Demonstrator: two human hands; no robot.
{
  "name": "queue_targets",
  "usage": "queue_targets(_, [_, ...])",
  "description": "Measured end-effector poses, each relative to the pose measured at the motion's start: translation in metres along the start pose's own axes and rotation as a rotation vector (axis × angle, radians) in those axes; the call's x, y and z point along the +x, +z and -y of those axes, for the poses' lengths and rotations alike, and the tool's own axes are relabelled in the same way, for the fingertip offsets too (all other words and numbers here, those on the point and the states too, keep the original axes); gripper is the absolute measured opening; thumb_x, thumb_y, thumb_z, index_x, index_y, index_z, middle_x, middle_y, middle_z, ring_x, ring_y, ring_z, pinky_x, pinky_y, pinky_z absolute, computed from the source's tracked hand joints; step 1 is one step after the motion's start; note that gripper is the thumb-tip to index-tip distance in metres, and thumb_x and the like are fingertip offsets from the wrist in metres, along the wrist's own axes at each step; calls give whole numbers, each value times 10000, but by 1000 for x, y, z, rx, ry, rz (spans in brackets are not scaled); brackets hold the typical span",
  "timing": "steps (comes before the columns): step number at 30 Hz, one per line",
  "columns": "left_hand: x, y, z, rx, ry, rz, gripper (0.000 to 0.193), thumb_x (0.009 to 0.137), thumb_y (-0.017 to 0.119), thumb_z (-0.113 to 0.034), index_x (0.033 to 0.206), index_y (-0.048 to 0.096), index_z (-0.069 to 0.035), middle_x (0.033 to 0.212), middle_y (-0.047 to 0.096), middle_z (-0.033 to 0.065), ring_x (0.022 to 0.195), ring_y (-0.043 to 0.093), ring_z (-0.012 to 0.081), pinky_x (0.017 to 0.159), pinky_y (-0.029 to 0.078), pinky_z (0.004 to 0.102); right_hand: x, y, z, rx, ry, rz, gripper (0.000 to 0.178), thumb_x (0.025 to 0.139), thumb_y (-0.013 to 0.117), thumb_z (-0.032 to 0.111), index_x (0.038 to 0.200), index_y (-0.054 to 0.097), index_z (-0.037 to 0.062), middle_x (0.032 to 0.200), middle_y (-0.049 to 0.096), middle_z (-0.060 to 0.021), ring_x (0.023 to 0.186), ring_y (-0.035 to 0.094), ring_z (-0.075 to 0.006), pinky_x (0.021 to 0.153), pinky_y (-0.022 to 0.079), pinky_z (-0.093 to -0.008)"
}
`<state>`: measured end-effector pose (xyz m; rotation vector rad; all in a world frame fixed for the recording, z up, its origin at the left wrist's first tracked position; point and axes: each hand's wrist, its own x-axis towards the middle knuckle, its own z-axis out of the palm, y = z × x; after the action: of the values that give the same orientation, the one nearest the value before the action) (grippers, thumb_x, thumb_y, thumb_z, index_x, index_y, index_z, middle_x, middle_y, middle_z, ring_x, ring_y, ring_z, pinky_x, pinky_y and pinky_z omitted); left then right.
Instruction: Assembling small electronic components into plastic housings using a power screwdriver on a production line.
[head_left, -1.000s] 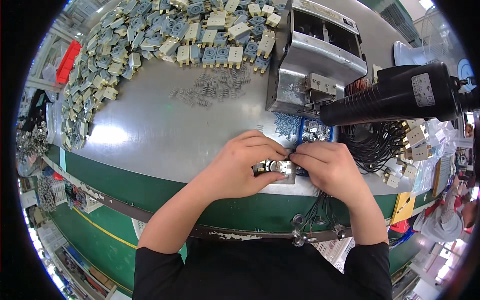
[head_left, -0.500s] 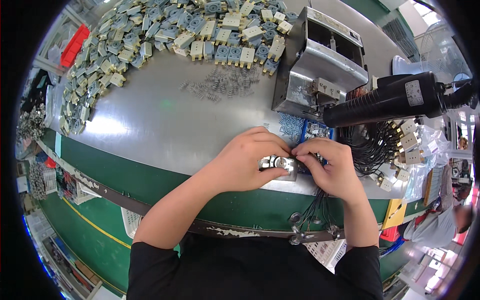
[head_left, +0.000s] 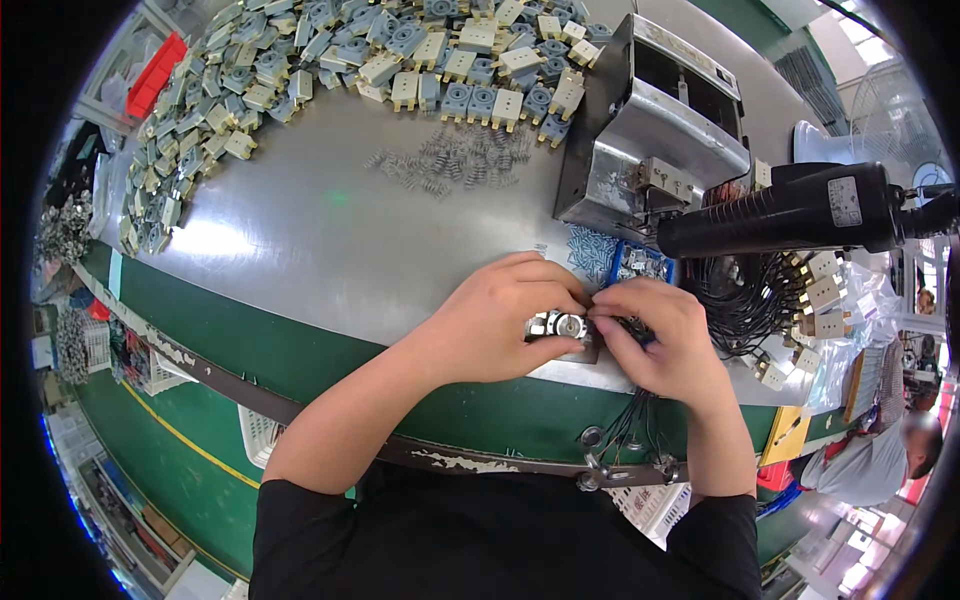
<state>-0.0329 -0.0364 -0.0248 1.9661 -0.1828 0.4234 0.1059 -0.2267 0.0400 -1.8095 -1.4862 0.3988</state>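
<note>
My left hand [head_left: 505, 318] curls, closed, round a small shiny metal part [head_left: 570, 326] with a round middle, at the near edge of the metal worktop. Thumb and fingers press it from both sides, over a flat metal plate [head_left: 590, 350]. Close against it, my right hand [head_left: 660, 330] is closed in a pinch, its fingertips almost touching those of my left hand. What the right fingertips hold is hidden; dark wires show under that hand. Black cables with round metal ends [head_left: 592, 437] hang over the table's front edge below my right wrist.
A black electric screwdriver [head_left: 780, 212] lies across the right side beside a metal feeder box [head_left: 655, 130]. Blue screws [head_left: 592, 250], a blue bin [head_left: 642, 262] and wired plugs [head_left: 825, 293] sit nearby. Springs [head_left: 455, 160] and a heap of grey-and-cream housings [head_left: 380, 65] cover the back.
The whole view has shifted slightly, with the bench appearing a little further right. Both hands keep nearly the same pose at the metal part; the right fingers have shifted slightly.
</note>
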Motion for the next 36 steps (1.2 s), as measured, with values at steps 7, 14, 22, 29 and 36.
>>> queue_targets(7, [2, 0, -2, 9, -27, 6, 344, 743, 922, -138, 1026, 740, -63, 1142, 745, 96, 1050, 706, 314, 931, 549, 430, 8, -3, 0, 65, 43, 52, 236, 815, 772, -50, 1020, 664, -4, 931, 733, -137, 857, 736, -333, 766, 582, -399])
queue_targets(14, [5, 0, -3, 38, 4, -21, 376, 730, 927, -143, 1058, 759, -69, 1129, 745, 87, 1040, 705, 306, 926, 550, 423, 2, 2, -1, -89, -4, -35, 273, 762, 849, -28, 953, 658, 14, 855, 707, -115, 776, 705, -313, 711, 565, -387])
queue_targets(22, [9, -3, 2, 56, 47, 71, 329, 723, 933, -128, 1013, 789, -71, 1090, 749, 64, 976, 686, 285, 865, 553, 412, -3, -35, -24, 263, -217, -1061, 871, 951, 782, 447, 1548, 332, 0, 1196, 648, -168, 971, 677, -299, 868, 537, -454])
queue_targets(29, [10, -3, -1, 31, 37, 58, 334, 722, 933, -112, 1020, 791, -64, 1053, 722, 77, 953, 671, 285, 840, 547, 403, 41, -65, -18, 632, -13, -350, 1205, 879, 581, 870, 1593, 269, -48, 958, 647, -166, 884, 663, -279, 813, 551, -415])
queue_targets(36, [9, -6, -7, 60, 0, 77, 356, 718, 938, -119, 1043, 803, -64, 1000, 666, 72, 924, 652, 270, 798, 531, 393, 78, -63, 6, 662, -47, -675, 1194, 789, 449, 982, 1474, 405, 5, 757, 548, -76, 591, 553, -204, 575, 467, -346])
